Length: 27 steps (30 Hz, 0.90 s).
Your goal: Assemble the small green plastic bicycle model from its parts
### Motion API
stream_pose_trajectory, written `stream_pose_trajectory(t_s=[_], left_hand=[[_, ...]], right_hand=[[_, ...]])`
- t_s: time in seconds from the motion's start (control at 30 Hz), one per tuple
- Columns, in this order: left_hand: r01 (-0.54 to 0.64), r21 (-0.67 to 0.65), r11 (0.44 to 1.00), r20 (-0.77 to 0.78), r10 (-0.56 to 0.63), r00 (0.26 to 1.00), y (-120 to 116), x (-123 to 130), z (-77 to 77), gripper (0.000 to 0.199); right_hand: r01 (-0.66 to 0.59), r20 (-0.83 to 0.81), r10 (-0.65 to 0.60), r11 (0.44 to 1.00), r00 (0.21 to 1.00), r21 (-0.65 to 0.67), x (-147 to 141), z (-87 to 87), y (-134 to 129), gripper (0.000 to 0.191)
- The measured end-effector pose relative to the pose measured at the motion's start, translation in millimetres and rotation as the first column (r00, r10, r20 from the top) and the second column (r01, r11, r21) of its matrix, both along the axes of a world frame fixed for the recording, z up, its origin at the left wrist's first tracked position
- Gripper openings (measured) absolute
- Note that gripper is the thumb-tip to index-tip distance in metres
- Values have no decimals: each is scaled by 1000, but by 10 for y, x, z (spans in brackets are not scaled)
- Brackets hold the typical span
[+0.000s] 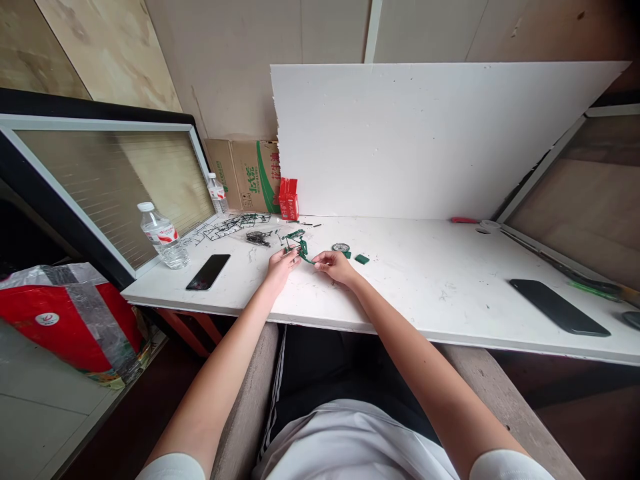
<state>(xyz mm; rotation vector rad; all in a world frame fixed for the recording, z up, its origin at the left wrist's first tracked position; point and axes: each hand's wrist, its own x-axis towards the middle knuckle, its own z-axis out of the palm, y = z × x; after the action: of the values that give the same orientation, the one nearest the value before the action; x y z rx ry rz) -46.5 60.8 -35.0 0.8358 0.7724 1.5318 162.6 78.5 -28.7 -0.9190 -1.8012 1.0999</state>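
My left hand point(284, 263) is closed around a small dark green plastic model frame point(303, 247), which looks like part of a model bicycle. Thin bars stick out from it above my fingers. Pinched in my right hand point(334, 265) is the end of a narrow curved green strip point(309, 261) that reaches to the model frame; I cannot tell whether the two are joined. A spoked wheel point(341, 247) lies just beyond my right hand, beside a small green block point(363, 259). Black plastic parts point(259, 238) lie to the left of the model.
Black part sprues point(235, 227) spread over the white table point(415, 287) at the back left. Water bottles point(167, 239), a phone point(209, 272), a red box point(289, 199) and a cardboard carton point(245, 175) stand or lie leftward. Another dark phone point(560, 307) is at the right.
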Motion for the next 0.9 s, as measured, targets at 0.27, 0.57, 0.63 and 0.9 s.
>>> stream_pose_trajectory(t_s=[0.27,0.57,0.63,0.9], left_hand=[[-128,40,991,-101,131,986,19,63,-24,36],[-120,43,992,-85,123,989,54,50,-75,35],[-111,39,993,-67,113,991,46,57,-63,33],[-172,54,984,-98,177,979,91,45,-95,29]], right_hand=[[2,7,-2,1000,1000,12,-4,-8,3,36],[23,11,-23,999,1000,23,-5,-20,35,30],[33,9,-33,999,999,26,-8,-18,40,29],[41,20,-42,997,999,58,-20,-8,35,26]])
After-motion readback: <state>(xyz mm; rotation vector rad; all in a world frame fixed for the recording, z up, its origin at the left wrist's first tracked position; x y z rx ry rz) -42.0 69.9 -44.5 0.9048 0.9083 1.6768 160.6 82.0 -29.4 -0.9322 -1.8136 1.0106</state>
